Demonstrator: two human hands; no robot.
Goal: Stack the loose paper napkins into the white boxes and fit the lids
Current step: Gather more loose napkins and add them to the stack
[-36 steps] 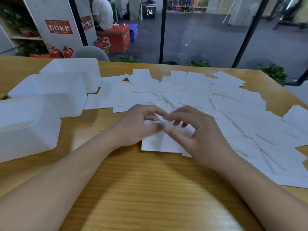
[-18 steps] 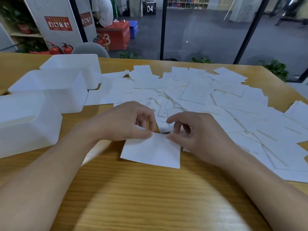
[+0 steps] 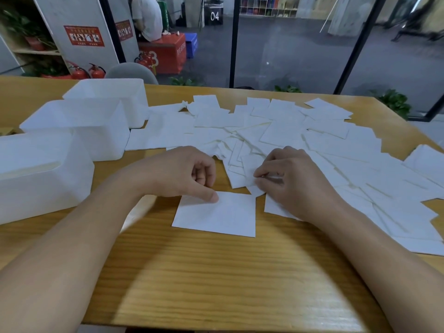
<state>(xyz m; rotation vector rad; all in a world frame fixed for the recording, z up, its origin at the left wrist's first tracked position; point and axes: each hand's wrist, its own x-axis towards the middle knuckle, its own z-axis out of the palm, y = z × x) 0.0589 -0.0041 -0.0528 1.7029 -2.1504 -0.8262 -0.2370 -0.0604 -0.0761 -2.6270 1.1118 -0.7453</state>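
- A wooden table (image 3: 216, 280) carries everything, and the single napkin (image 3: 216, 216) lying flat near its middle serves as the landmark here.
- The left hand (image 3: 182, 174) sits at the far-left corner of that single napkin, fingers curled under, with the thumb (image 3: 209, 196) pressing down on the napkin's far edge.
- Whether the curled left fingers hold anything of their own cannot be told; only the thumb's contact with the paper shows.
- The right hand (image 3: 290, 181) is just right of the single napkin and slightly beyond it, its fingertips (image 3: 258, 175) pinching the near corner of another napkin (image 3: 240, 174) at the edge of the spread.
- The right wrist lies over 1 more sheet (image 3: 272, 207), which sits just beside the single napkin's right edge.
- The loose napkins (image 3: 300, 140) lie in an overlapping white spread beyond and to the right of the single napkin, reaching toward the far and right edges of the table.
- 3 white boxes stand left of the single napkin in a row running away from the person: the nearest box (image 3: 40, 179), the middle box (image 3: 79, 131) beyond it, and the farthest box (image 3: 108, 99).
- The nearest box looks closed on top; the other 2 show open rims, and what is inside them cannot be made out.
- Beyond the table's far edge, well past the single napkin, stand a grey chair back (image 3: 131, 73), red fire extinguishers (image 3: 86, 72) and a red crate (image 3: 164, 52) with a person (image 3: 146, 19) seated on it.
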